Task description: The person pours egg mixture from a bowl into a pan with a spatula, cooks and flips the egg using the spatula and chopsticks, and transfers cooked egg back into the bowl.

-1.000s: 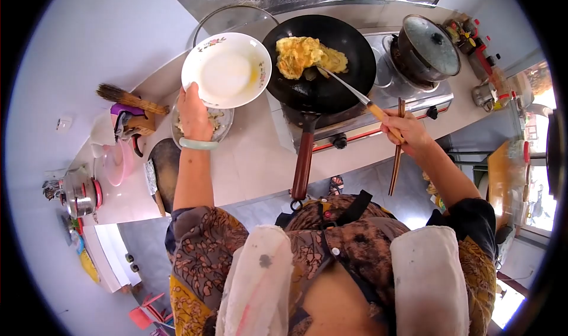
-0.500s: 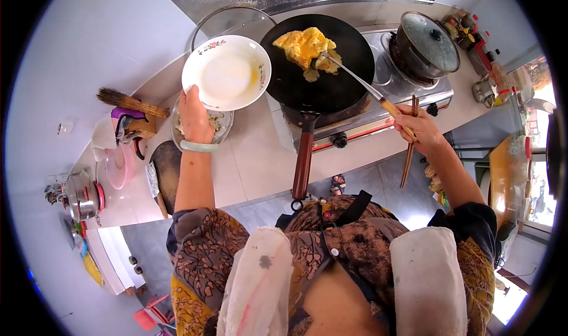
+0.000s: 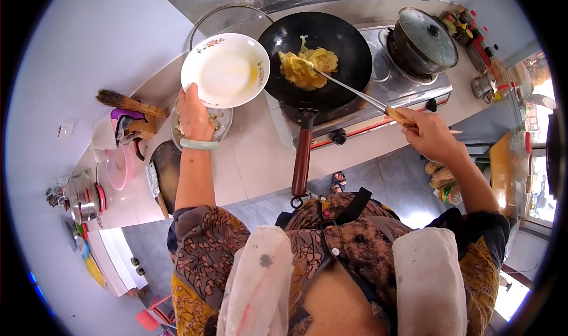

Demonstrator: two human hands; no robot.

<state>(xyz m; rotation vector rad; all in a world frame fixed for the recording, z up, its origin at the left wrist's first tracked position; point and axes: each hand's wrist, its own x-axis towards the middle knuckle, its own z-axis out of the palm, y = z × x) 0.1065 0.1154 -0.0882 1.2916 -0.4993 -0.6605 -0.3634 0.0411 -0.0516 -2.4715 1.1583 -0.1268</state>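
Dish (image 3: 225, 70), gripped near its rim by the left hand (image 3: 195, 116), hangs beside the wok (image 3: 353, 43), presumably for nearness; right hand (image 3: 433, 136) clasps the long utensil (image 3: 354, 91) well back, likely avoiding heat

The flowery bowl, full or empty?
Nearly empty: the bowl shows bare white and a yellow smear. The egg is in the wok.

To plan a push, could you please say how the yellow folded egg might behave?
The yellow folded egg probably flops, given loose folds, and may tear at its ragged edges. It might slide: the round black wok looks smooth.
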